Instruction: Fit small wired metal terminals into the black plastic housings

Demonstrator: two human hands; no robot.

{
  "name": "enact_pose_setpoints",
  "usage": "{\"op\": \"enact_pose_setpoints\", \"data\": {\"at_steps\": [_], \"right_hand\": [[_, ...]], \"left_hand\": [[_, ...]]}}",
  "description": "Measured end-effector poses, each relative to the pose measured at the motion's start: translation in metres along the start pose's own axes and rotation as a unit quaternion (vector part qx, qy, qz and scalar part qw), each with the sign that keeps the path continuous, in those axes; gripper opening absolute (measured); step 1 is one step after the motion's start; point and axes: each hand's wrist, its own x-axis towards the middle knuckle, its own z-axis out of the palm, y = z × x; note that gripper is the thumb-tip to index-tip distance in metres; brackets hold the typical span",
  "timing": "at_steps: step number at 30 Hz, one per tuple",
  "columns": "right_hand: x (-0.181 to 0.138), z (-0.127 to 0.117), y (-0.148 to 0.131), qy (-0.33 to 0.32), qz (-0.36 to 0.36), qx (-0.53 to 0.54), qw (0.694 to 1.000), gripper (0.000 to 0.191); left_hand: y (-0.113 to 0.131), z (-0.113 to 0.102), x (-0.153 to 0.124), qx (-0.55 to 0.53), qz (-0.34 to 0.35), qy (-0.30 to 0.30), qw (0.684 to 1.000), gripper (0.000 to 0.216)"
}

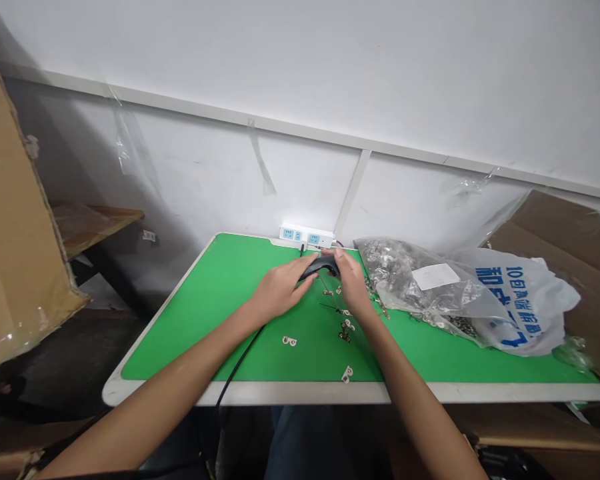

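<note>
My left hand (279, 288) and my right hand (351, 279) meet over the green table mat (195, 313), near its far edge. Between them is a black curved object (321, 265) with a smooth surface; its kind does not show. The left fingers close on its left end, and the right fingers wrap its right end. Under and beside the right hand lie several small metal parts (345, 331), with a thin dark stick-like piece (329, 307) among them. Closer to me lie a small white-and-metal piece (289, 341) and another such piece (347, 374).
A white power strip (306, 236) stands against the wall behind my hands. From below my left forearm a black cable (240, 363) runs over the front edge. Clear bags of metal parts (415, 267) and a printed plastic bag (523, 300) fill the right side. Cardboard (20, 200) rises at left.
</note>
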Motion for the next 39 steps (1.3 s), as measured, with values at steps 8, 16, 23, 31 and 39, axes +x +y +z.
{"op": "enact_pose_setpoints", "data": {"at_steps": [8, 16, 23, 31, 39], "right_hand": [[-0.003, 0.005, 0.001, 0.018, -0.044, 0.019, 0.999, 0.045], [-0.003, 0.007, 0.001, 0.012, 0.038, 0.257, 0.965, 0.044], [-0.006, 0.018, 0.002, -0.026, 0.089, 0.299, 0.95, 0.04], [-0.011, 0.03, 0.002, -0.018, 0.147, 0.312, 0.938, 0.043], [0.01, 0.021, 0.008, 0.002, 0.081, 0.28, 0.956, 0.04]], "left_hand": [[0.006, -0.009, -0.003, 0.112, 0.079, -0.006, 0.991, 0.039], [0.012, -0.004, -0.005, 0.076, 0.267, 0.177, 0.944, 0.064], [0.017, -0.002, -0.006, 0.094, 0.31, 0.14, 0.936, 0.056], [0.019, -0.002, -0.007, 0.098, 0.296, 0.131, 0.941, 0.058], [0.012, -0.005, 0.001, 0.062, 0.225, 0.101, 0.967, 0.044]]}}
